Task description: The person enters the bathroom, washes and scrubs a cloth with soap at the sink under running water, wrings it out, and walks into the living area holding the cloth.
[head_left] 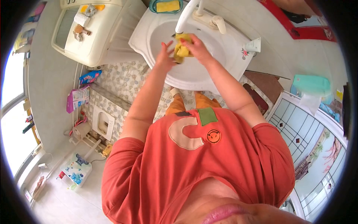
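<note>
A crumpled yellow cloth (183, 49) is above the basin of the white sink (220, 63), just under the spout of the white faucet (185, 20). My right hand (198, 49) grips the cloth from the right, fingers closed over its top. On the cloth's other side is my left hand (165, 56), its thumb and fingers apart, somewhat blurred. Whether the left fingertips touch the cloth is hard to make out. A darker, olive part of the cloth hangs at its lower end.
A teal dish with a yellow block (167, 6) sits at the sink's back left, a white tube (253, 45) at its right. A washing machine (89, 33) carrying a brush (81, 30) stands left. A squat toilet (103, 122) is set in the patterned floor.
</note>
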A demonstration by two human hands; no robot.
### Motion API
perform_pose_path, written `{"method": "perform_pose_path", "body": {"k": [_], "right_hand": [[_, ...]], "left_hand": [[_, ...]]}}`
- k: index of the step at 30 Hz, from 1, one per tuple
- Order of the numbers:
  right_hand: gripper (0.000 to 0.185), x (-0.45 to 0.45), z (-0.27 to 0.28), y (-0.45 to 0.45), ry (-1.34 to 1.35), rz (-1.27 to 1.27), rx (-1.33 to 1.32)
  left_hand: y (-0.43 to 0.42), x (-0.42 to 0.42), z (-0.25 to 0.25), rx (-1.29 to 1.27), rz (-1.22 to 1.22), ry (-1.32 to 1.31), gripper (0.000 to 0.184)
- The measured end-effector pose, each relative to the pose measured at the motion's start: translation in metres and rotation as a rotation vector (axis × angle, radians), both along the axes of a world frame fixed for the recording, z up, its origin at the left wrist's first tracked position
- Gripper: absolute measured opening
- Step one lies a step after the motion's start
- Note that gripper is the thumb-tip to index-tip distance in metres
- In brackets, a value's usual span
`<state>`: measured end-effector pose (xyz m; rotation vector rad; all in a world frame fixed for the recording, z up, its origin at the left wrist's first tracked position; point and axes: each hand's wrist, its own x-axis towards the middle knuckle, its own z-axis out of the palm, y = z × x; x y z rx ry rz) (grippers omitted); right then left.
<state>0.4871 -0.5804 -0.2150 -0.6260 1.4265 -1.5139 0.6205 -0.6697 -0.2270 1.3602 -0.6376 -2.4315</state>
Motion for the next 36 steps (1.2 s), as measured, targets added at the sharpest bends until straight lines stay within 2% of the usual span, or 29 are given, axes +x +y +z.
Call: {"method": "perform_pose_path", "body": {"k": [2, 3, 4, 5, 7, 8, 9, 12, 14, 15, 16, 17, 18, 20, 21, 24, 25, 26, 28, 29, 30, 31, 32, 36], "right_hand": [[0.027, 0.029, -0.019, -0.007, 0.699, -0.007, 0.106], [0.027, 0.052, 0.006, -0.001, 0.842, -0.051, 0.010], [0.026, 0.067, 0.022, 0.007, 0.974, 0.062, -0.031], [0.027, 0.061, 0.019, 0.003, 0.935, 0.010, 0.071], [0.031, 0.041, 0.004, -0.010, 0.841, -0.082, 0.277], [0.033, 0.029, -0.007, -0.016, 0.790, -0.126, 0.377], [0.042, 0.010, -0.018, -0.020, 0.793, -0.194, 0.445], [0.040, 0.023, -0.037, -0.017, 0.660, -0.280, 0.465], [0.039, 0.041, -0.023, -0.014, 0.718, -0.229, 0.387], [0.038, 0.041, -0.020, -0.014, 0.730, -0.203, 0.368], [0.037, 0.039, -0.019, -0.017, 0.745, -0.181, 0.341], [0.036, 0.039, -0.018, -0.018, 0.756, -0.161, 0.318], [0.036, 0.026, -0.027, -0.016, 0.746, -0.122, 0.410], [0.036, -0.020, -0.057, -0.015, 0.723, -0.056, 0.587], [0.029, -0.024, -0.059, -0.015, 0.682, -0.097, 0.440], [0.023, -0.031, -0.060, -0.011, -0.039, -0.052, 0.112], [0.022, -0.031, -0.056, -0.015, 0.059, 0.005, 0.097], [0.020, -0.025, -0.052, -0.018, 0.190, 0.022, 0.080], [0.017, 0.001, -0.039, -0.016, 0.450, 0.057, 0.047], [0.017, 0.017, -0.033, -0.015, 0.598, 0.130, 0.020], [0.019, 0.043, -0.016, -0.016, 0.828, 0.053, -0.111], [0.019, 0.043, -0.016, -0.018, 0.835, 0.008, -0.075], [0.019, 0.042, -0.017, -0.020, 0.843, -0.037, -0.038], [0.022, 0.040, -0.023, -0.024, 0.856, -0.194, 0.106]], "left_hand": [[0.016, 0.001, -0.019, 0.210, 0.009, 0.343, 0.051], [0.020, -0.008, -0.045, 0.179, 0.111, 0.376, 0.056], [0.026, -0.010, -0.071, -0.235, 0.059, 0.388, 0.051], [0.019, -0.009, -0.103, 0.017, 0.023, 0.832, 0.047], [0.024, -0.012, -0.097, 0.150, 0.066, 0.828, 0.041], [0.036, -0.023, -0.046, 0.017, 0.136, 0.390, 0.038], [0.041, -0.031, -0.017, -0.115, 0.193, -0.048, 0.036], [0.032, -0.037, -0.025, -0.242, 0.218, -0.148, 0.029], [0.007, -0.012, -0.096, 0.061, 0.090, 0.532, 0.028], [0.005, -0.012, -0.098, 0.099, 0.050, 0.565, 0.028], [0.004, -0.014, -0.078, 0.136, 0.008, 0.595, 0.028], [0.010, -0.025, -0.058, 0.059, -0.010, 0.316, 0.029], [0.017, -0.034, -0.026, -0.015, -0.029, 0.034, 0.031], [0.016, -0.038, -0.014, -0.011, -0.031, -0.020, 0.032], [0.015, -0.040, -0.014, -0.046, -0.024, -0.065, 0.034], [0.000, -0.031, -0.021, -0.119, -0.086, -0.140, 0.044], [-0.005, -0.028, -0.022, -0.142, -0.122, -0.155, 0.048], [-0.002, -0.026, -0.024, -0.018, -0.087, -0.189, 0.051], [0.013, -0.024, 0.029, 0.230, -0.016, -0.256, 0.056], [0.014, -0.013, -0.002, 0.337, -0.022, 0.158, 0.053], [0.014, -0.009, -0.042, 0.158, -0.040, 0.234, 0.050], [0.012, -0.008, -0.083, -0.020, -0.057, 0.310, 0.048], [0.010, -0.010, -0.102, -0.198, -0.072, 0.387, 0.046], [0.013, -0.026, -0.044, -0.024, 0.048, 0.170, 0.031]]}}
